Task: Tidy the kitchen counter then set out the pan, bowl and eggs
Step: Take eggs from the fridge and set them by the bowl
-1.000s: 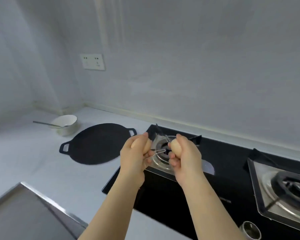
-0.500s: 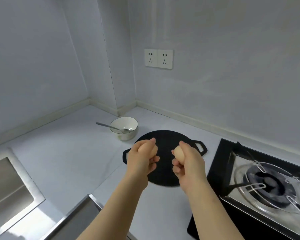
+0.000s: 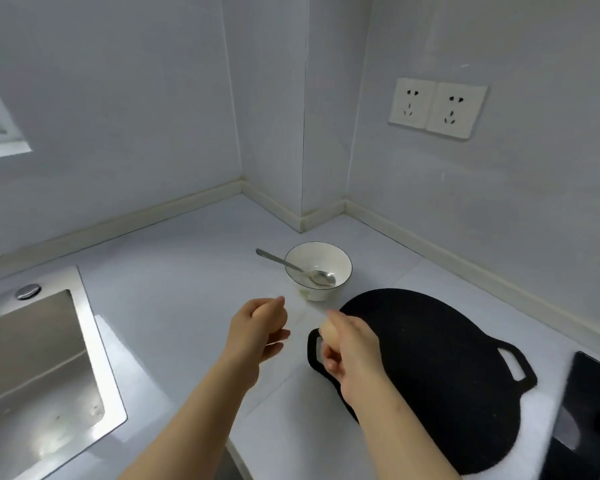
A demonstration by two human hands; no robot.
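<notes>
My left hand is shut on a pale brown egg, held above the white counter just in front of the bowl. My right hand grips a second egg over the left handle of the flat black pan, which lies on the counter to the right. The white bowl stands beyond both hands near the corner, with a metal spoon resting in it, handle pointing left.
A steel sink is set into the counter at the left. The black glass hob edge shows at the right. A double wall socket is on the wall above the pan.
The view has swung left from the hob to the counter corner. Both hands, each with its egg, have travelled left and now sit lower, near the bowl and the pan's left handle.
</notes>
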